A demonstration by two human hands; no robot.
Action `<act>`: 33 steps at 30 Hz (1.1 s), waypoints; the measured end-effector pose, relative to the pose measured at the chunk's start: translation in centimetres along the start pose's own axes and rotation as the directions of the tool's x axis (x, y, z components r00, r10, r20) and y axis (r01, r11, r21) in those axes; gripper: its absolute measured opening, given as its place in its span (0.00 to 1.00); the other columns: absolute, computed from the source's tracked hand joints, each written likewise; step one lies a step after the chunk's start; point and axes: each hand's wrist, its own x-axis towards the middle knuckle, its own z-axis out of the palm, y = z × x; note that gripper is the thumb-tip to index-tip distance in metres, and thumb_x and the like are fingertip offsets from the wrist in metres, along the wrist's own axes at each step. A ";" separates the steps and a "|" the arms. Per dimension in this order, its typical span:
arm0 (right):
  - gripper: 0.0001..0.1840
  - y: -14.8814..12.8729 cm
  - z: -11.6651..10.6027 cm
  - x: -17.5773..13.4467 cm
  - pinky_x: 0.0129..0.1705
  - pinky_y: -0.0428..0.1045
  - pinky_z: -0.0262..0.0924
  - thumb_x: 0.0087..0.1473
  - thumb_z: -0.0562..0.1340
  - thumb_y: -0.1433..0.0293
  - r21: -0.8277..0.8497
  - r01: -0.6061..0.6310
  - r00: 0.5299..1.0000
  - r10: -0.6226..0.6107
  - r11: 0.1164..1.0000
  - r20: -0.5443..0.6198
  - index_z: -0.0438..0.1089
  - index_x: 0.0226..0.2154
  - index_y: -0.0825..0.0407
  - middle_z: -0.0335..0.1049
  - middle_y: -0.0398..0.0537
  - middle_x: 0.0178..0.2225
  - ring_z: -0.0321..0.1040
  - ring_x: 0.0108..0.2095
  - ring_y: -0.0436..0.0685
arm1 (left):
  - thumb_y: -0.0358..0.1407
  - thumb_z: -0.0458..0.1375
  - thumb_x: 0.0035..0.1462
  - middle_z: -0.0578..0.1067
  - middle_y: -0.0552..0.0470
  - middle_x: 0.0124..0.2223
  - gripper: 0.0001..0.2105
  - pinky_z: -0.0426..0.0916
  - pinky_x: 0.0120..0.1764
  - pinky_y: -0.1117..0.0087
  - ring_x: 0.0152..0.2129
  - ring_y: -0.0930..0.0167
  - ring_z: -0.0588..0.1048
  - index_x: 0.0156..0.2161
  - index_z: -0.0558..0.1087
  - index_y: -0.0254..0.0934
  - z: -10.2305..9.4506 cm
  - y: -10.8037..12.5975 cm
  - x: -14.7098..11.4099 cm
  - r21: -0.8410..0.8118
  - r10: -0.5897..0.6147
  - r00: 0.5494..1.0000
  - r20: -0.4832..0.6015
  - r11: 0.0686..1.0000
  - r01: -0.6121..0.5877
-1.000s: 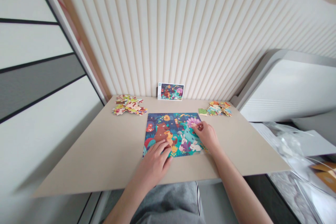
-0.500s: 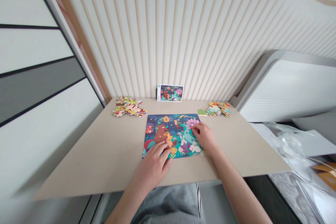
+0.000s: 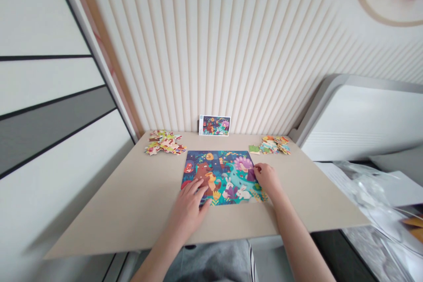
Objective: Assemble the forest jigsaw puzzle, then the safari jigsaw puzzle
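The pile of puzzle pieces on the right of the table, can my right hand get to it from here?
Probably yes: your right hand is by the right edge of the assembled puzzle, the pile of puzzle pieces lies farther back, and nothing visible blocks the way.

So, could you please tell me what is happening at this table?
A person has both hands on a colourful animal puzzle lying flat on the table. The left hand rests spread over its near left part, while the right hand's fingertips are at its right edge, beside the peacock. A matching picture card stands behind it, against the wall, with piles of loose pieces towards the back on both sides.
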 end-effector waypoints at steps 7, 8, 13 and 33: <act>0.27 -4.7 0.8 -2.0 0.62 0.60 0.51 0.68 0.50 0.53 -0.043 0.294 0.955 -0.296 0.955 -0.027 0.65 0.62 0.45 0.60 0.55 0.65 0.57 0.64 0.65 | 0.49 0.55 0.65 0.63 0.40 0.68 0.25 0.62 0.61 0.52 0.64 0.56 0.64 0.63 0.67 0.42 -0.9 -2.6 3.5 0.017 0.131 0.972 0.195 0.990 -0.137; 0.29 -5.3 1.0 -2.1 0.65 0.60 0.48 0.68 0.49 0.52 -0.032 0.353 0.936 -0.353 0.935 0.014 0.62 0.65 0.45 0.56 0.55 0.68 0.53 0.66 0.64 | 0.50 0.53 0.66 0.61 0.40 0.69 0.26 0.60 0.63 0.51 0.66 0.56 0.60 0.64 0.66 0.41 -0.8 -2.9 4.4 0.002 0.166 0.959 0.231 0.985 -0.172; 0.36 -6.4 1.7 -1.9 0.70 0.61 0.36 0.68 0.45 0.49 0.004 0.509 0.845 -0.501 0.861 0.187 0.53 0.70 0.50 0.45 0.54 0.72 0.41 0.71 0.63 | 0.54 0.45 0.69 0.53 0.44 0.72 0.29 0.48 0.67 0.48 0.70 0.58 0.51 0.69 0.57 0.44 1.4 -2.9 8.9 -0.076 0.279 0.896 0.346 0.960 -0.269; 0.35 3.1 -0.8 -1.5 0.71 0.63 0.35 0.68 0.45 0.50 0.030 0.362 0.905 -0.359 0.932 0.230 0.46 0.71 0.44 0.43 0.49 0.72 0.40 0.72 0.61 | 0.51 0.43 0.71 0.45 0.49 0.73 0.31 0.44 0.69 0.56 0.70 0.61 0.48 0.73 0.42 0.45 -3.2 -13.7 4.0 -0.012 0.170 0.914 0.369 0.984 -0.178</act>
